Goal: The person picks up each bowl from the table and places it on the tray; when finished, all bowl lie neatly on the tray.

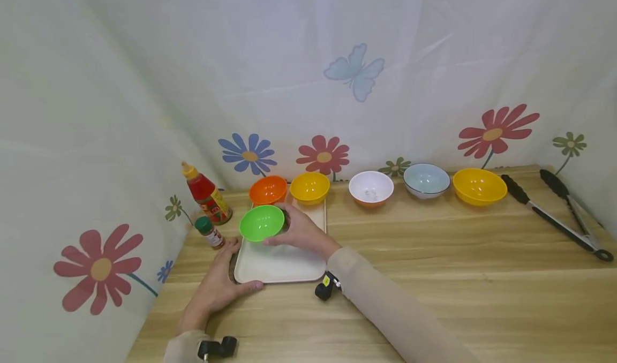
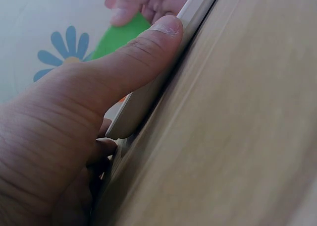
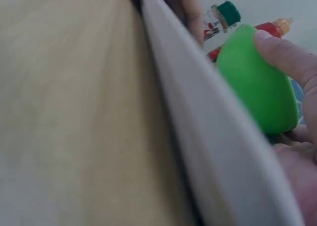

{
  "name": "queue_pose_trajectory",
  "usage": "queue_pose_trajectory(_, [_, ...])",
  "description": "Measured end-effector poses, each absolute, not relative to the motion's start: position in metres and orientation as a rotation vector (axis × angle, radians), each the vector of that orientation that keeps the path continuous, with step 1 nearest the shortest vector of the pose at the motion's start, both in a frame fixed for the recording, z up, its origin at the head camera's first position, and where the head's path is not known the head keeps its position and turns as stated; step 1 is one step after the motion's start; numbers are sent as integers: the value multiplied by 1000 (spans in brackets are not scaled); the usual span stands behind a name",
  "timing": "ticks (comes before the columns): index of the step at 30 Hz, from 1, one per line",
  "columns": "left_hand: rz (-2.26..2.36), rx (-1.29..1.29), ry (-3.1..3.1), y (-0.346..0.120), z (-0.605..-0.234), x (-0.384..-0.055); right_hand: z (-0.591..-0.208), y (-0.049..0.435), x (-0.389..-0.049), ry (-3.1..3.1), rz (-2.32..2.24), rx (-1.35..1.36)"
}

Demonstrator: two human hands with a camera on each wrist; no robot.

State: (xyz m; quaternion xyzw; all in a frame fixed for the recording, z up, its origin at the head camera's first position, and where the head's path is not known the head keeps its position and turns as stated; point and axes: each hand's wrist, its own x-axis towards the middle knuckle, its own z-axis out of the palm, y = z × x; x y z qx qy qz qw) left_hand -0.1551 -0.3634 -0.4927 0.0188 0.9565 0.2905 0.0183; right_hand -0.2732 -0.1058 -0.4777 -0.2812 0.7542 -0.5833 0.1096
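A green bowl (image 1: 262, 222) hangs tilted above the far left of a cream tray (image 1: 284, 264), gripped by my right hand (image 1: 295, 230). In the right wrist view the green bowl (image 3: 255, 82) shows over the tray's rim (image 3: 213, 132), with fingers (image 3: 282, 52) wrapped round its outside. My left hand (image 1: 223, 280) holds the tray's near left corner, its thumb (image 2: 143, 57) lying along the tray's edge (image 2: 148, 94) and other fingers below. An orange bowl (image 1: 268, 189) and a small yellow bowl (image 1: 309, 187) stand at the tray's far end.
A red sauce bottle (image 1: 206, 193) and a small green-capped bottle (image 1: 209, 232) stand left of the tray. Along the back sit a white bowl (image 1: 370, 188), a pale blue bowl (image 1: 426, 180) and a large yellow bowl (image 1: 479, 186). Metal tongs (image 1: 561, 213) lie at far right.
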Motion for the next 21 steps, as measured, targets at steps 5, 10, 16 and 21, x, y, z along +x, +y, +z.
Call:
queue_pose_trajectory(5, [906,50,2957,-364,-493,-155,-484,-106,-273,2246,-1641,-843])
queue_pose_trajectory(10, [908,58,2963,-365,-493,-157,-483,-106,-275,2248,-1638,-854])
queue_pose_trajectory(16, [902,72,2970,-365,-495,-159,-484,-104,-276,2216,-1670,-867])
queue_pose_trajectory(21, [911,66,2958,-365,-493,-157,-483,-101,-275,2171,-1709,-860])
